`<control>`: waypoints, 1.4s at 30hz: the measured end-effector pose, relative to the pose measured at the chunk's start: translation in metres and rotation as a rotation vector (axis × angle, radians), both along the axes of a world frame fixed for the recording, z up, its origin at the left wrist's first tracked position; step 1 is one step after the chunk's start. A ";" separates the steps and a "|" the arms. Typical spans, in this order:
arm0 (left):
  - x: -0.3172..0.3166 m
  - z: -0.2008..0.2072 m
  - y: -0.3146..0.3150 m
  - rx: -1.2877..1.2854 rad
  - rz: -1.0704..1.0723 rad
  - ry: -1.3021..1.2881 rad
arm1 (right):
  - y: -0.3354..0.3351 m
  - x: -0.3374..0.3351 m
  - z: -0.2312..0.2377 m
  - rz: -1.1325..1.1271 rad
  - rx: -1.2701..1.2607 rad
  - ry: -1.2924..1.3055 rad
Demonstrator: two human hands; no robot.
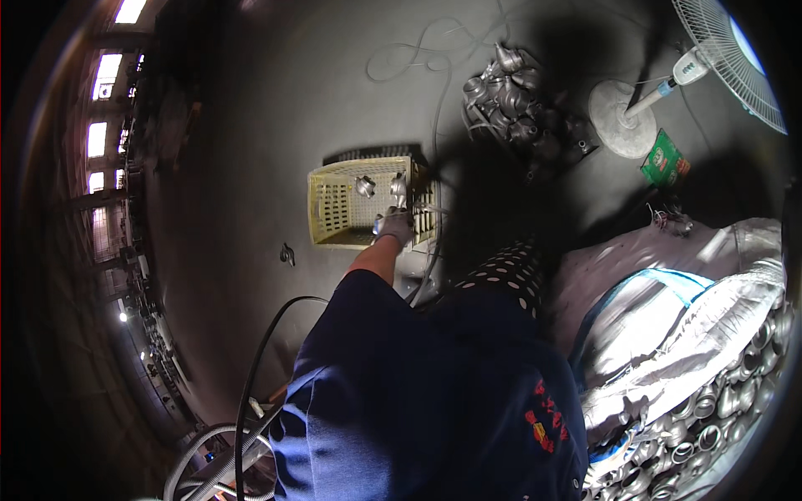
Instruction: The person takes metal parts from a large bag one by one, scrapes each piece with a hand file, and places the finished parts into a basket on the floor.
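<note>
My left hand (pixel 395 225), in a greyish glove, reaches into a yellow plastic basket (pixel 332 171) with slotted walls. Its fingers look closed around the lower end of a shiny metal pipe fitting (pixel 398 189), partly hidden by the hand. Another metal fitting (pixel 365 186) lies in the basket, to the left of the one at my hand. My right hand is out of view.
Beyond the basket, dark metal castings (pixel 511 96) lie heaped on the floor, with a thin cable (pixel 440 108) nearby. A standing fan (pixel 622 117) and a green package (pixel 664 159) are at far right. A large white sack (pixel 677 351) and several metal fittings (pixel 710 438) fill the near right.
</note>
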State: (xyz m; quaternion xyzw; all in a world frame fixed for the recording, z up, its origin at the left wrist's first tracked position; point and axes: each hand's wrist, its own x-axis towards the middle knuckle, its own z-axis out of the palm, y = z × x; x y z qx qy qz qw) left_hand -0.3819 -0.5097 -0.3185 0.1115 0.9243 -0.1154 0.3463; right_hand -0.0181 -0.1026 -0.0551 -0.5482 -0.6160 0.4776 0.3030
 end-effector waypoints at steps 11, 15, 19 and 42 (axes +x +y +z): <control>0.003 -0.005 -0.022 -0.396 -0.075 -0.205 | -0.003 0.001 0.004 0.007 -0.021 -0.002; 0.011 -0.027 0.064 0.173 0.062 -0.129 | -0.003 0.009 0.012 -0.062 -0.011 0.060; 0.010 0.003 0.221 0.999 -0.043 -0.206 | -0.008 0.023 0.029 -0.169 -0.005 0.177; 0.376 0.267 0.710 1.021 -0.653 -1.573 | -0.089 0.073 0.014 -0.949 -0.025 0.643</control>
